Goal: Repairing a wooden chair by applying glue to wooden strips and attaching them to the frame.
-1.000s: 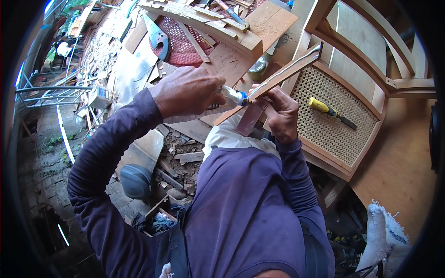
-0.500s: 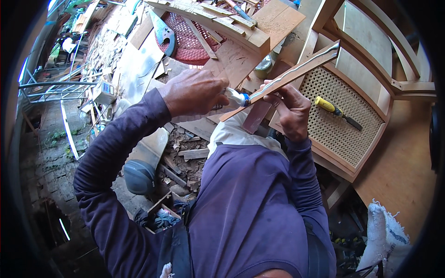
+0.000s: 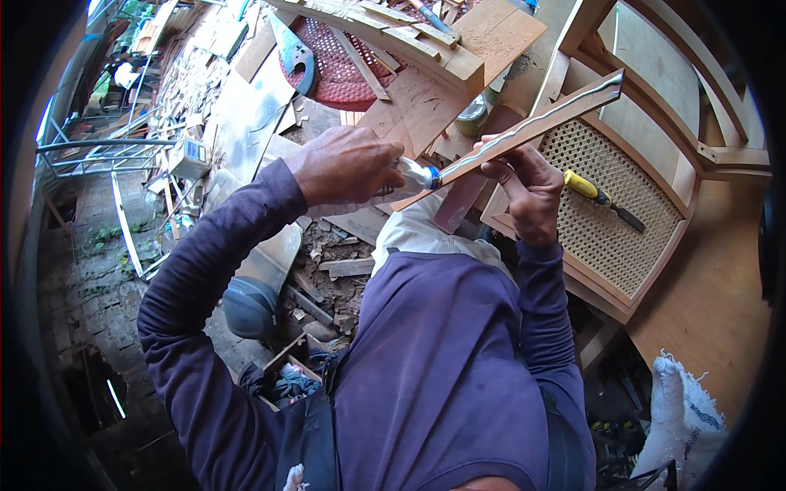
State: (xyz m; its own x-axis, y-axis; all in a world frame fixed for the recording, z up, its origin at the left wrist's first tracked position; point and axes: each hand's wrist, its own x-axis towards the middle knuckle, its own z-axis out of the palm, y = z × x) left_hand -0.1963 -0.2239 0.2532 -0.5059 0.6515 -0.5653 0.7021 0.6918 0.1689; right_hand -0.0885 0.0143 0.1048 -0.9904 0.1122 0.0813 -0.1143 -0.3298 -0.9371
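Head view: left hand (image 3: 348, 166) is curled closed around a clear bottle (image 3: 416, 174) with a blue ring near its tip, most of the bottle hidden by the fingers. Tip points right, right at the narrow wooden strip (image 3: 550, 119); can't tell if it actually touches. Right hand (image 3: 530, 190) is partly closed, thumb and fingers pinching the strip near its middle. Strip sits in front of the person, slanted, low end by the bottle, high end up to the right. Wavy white bead (image 3: 573, 100) runs along it from the bottle tip to the far end. Reddish board (image 3: 460, 203) behind/below the strip, by the lap. Yellow-handled chisel (image 3: 583, 185) lies on the cane panel (image 3: 618, 245), just right of the right hand. Versus a second ago: whole scene sits a bit further right, but strip and right hand have shifted more than that, away from the bottle; bead is longer, bare low end shorter. Left hand's grip is unchanged, chisel on the panel as before.
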